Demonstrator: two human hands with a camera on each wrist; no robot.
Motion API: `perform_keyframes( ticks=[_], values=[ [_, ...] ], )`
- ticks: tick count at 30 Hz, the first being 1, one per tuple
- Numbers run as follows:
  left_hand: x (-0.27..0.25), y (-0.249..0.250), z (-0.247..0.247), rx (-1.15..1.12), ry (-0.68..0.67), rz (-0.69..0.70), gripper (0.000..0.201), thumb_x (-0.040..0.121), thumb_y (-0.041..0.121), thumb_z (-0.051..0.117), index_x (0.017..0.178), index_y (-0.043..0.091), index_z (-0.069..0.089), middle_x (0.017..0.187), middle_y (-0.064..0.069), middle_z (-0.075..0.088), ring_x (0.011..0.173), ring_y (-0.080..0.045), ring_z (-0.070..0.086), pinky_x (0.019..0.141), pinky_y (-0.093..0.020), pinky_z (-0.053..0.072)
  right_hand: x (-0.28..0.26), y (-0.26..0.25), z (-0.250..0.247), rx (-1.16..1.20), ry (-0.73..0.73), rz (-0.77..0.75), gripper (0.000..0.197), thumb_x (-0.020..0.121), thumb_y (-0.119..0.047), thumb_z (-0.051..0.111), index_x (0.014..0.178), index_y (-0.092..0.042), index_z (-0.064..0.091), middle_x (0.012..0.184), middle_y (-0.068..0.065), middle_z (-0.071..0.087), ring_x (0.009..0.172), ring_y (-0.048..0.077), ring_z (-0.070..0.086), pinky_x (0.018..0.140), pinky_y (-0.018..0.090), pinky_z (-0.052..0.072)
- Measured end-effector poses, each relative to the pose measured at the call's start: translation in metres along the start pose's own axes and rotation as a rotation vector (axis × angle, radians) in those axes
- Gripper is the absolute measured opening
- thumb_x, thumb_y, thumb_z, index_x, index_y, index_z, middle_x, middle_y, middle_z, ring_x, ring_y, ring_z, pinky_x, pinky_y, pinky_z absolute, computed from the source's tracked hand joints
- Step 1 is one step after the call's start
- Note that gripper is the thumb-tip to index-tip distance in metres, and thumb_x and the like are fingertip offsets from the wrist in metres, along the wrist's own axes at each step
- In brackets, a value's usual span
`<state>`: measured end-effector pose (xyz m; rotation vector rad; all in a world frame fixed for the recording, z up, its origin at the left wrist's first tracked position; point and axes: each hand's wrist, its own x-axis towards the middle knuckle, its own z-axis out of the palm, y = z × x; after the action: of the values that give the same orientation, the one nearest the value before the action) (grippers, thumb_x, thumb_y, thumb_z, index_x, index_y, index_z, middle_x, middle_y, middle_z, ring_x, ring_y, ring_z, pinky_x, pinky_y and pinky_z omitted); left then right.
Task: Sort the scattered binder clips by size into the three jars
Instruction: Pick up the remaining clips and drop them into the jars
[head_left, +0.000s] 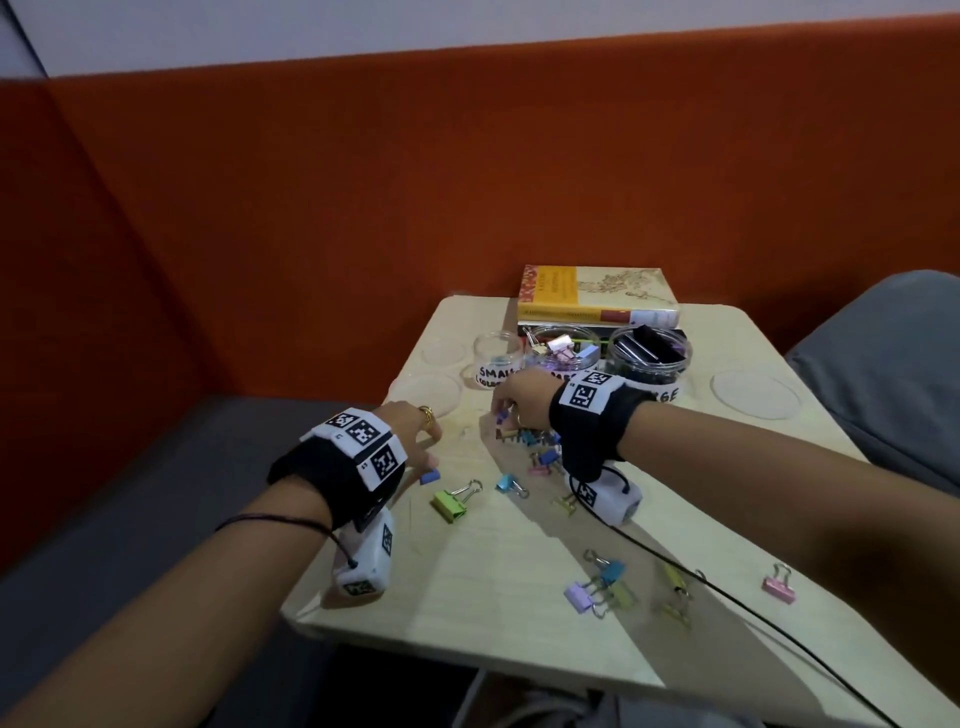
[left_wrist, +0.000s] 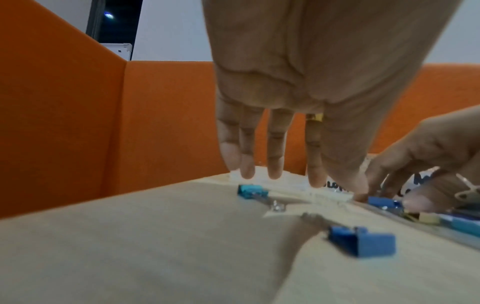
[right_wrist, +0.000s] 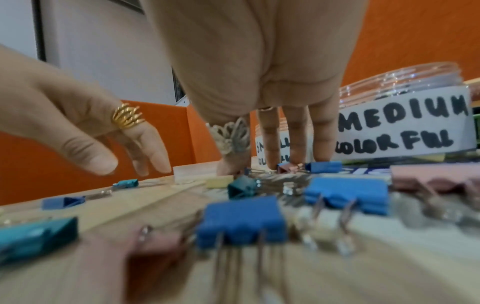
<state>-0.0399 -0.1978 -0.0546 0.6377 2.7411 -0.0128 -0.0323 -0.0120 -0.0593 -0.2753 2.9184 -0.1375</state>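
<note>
Head view: both hands low over the desk (head_left: 519, 561), mid-frame. Left hand (head_left: 410, 431) hovers with fingers (left_wrist: 274, 156) straight and spread, holding nothing; a small blue clip (head_left: 430, 476) lies just below its fingertips. Right hand (head_left: 519, 402) has fingertips down in the clip pile (head_left: 530, 441) in front of the jars; whether its grip pinches a clip cannot be told. Three jars stand in a row at upper center: small jar (head_left: 497, 358), medium jar (head_left: 563, 351), large jar (head_left: 649, 356). Books (head_left: 597, 296) sit behind them. More clips lie scattered at lower right, among them a pink clip (head_left: 778, 590).
</note>
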Motion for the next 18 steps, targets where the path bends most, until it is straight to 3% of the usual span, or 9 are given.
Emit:
perform_keyframes(
  ticks=[7, 10, 13, 15, 18],
  values=[
    [0.000, 0.005, 0.006, -0.014, 0.029, -0.078, 0.037, 0.089, 0.029, 0.062, 0.122, 0.013, 0.056, 0.125, -0.007, 0.057, 0.114, -0.022, 0.056, 0.073, -0.020, 0.035, -0.008, 0.004, -0.002, 0.002, 0.028, 0.011, 0.026, 0.089, -0.011, 0.061, 0.114, -0.008, 0.066, 0.125, 0.011, 0.062, 0.114, 0.028, 0.058, 0.094, 0.032, 0.047],
    [-0.002, 0.005, 0.012, -0.100, 0.060, -0.073, 0.020, 0.087, 0.030, 0.064, 0.100, 0.016, 0.059, 0.105, -0.004, 0.059, 0.086, -0.015, 0.057, 0.061, -0.018, 0.042, -0.007, 0.005, -0.001, 0.032, 0.053, 0.032, 0.027, 0.087, -0.011, 0.063, 0.113, -0.006, 0.065, 0.127, 0.012, 0.060, 0.115, 0.028, 0.056, 0.094, 0.032, 0.046],
    [0.000, 0.000, 0.015, -0.119, 0.051, -0.042, 0.040, 0.075, 0.042, 0.073, 0.105, 0.020, 0.058, 0.099, 0.002, 0.053, 0.087, -0.014, 0.053, 0.069, -0.023, 0.043, -0.008, 0.006, -0.001, 0.059, 0.028, 0.050, 0.028, 0.088, -0.013, 0.062, 0.115, -0.005, 0.063, 0.126, 0.013, 0.060, 0.108, 0.025, 0.057, 0.088, 0.029, 0.046],
    [-0.001, 0.001, 0.014, -0.115, 0.023, -0.026, 0.037, 0.075, 0.037, 0.074, 0.103, 0.020, 0.058, 0.095, 0.004, 0.052, 0.088, -0.014, 0.053, 0.075, -0.024, 0.044, -0.008, 0.008, -0.002, 0.084, 0.017, 0.061, 0.028, 0.089, -0.012, 0.061, 0.116, -0.004, 0.062, 0.127, 0.014, 0.059, 0.114, 0.027, 0.057, 0.092, 0.031, 0.046],
    [-0.001, 0.004, 0.013, -0.125, 0.010, 0.006, 0.029, 0.079, 0.027, 0.071, 0.104, 0.016, 0.061, 0.093, 0.004, 0.053, 0.087, -0.013, 0.051, 0.074, -0.022, 0.041, -0.009, 0.011, -0.001, 0.110, 0.017, 0.079, 0.030, 0.089, -0.012, 0.061, 0.118, -0.003, 0.058, 0.128, 0.014, 0.058, 0.117, 0.028, 0.056, 0.096, 0.034, 0.046]
  ],
)
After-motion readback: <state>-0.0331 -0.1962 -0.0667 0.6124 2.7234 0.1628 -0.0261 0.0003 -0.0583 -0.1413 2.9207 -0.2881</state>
